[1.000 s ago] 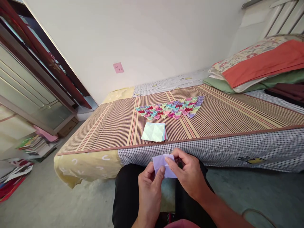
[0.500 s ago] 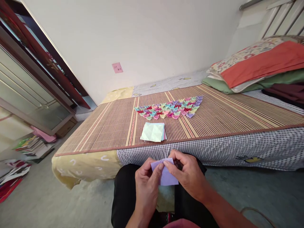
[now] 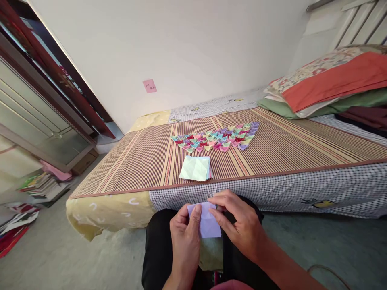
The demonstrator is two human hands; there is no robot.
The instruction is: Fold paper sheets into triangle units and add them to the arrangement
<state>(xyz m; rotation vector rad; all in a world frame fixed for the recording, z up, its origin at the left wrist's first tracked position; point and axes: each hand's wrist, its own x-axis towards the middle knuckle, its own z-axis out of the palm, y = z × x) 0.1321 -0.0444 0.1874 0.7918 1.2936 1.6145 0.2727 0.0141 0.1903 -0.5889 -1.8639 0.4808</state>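
Note:
A purple sheet of paper (image 3: 209, 225), roughly square with faint creases, is held over my lap. My left hand (image 3: 186, 229) pinches its left side, thumb on top and fingers behind. At the upper right edge of the sheet is my right hand (image 3: 238, 219), its thumb and index finger at the paper's corner. Just ahead, a stack of square paper sheets (image 3: 195, 168) lies near the bed's front edge, a creased pale green one on top. Beyond it several rows of small folded paper boats (image 3: 216, 139) in many colours stand on the striped mat.
The striped mat (image 3: 136, 161) covers the bed, whose checked sheet hangs over the front. Pillows (image 3: 329, 82) and dark folded cloth (image 3: 365, 119) lie at the right. A pink note (image 3: 149, 85) is on the wall. Magazines (image 3: 42, 185) are piled on the floor at left.
The purple paper has shifted slightly left and straightened. My right thumb and fingers have moved from its top middle to the upper right corner; my left hand keeps its pinch.

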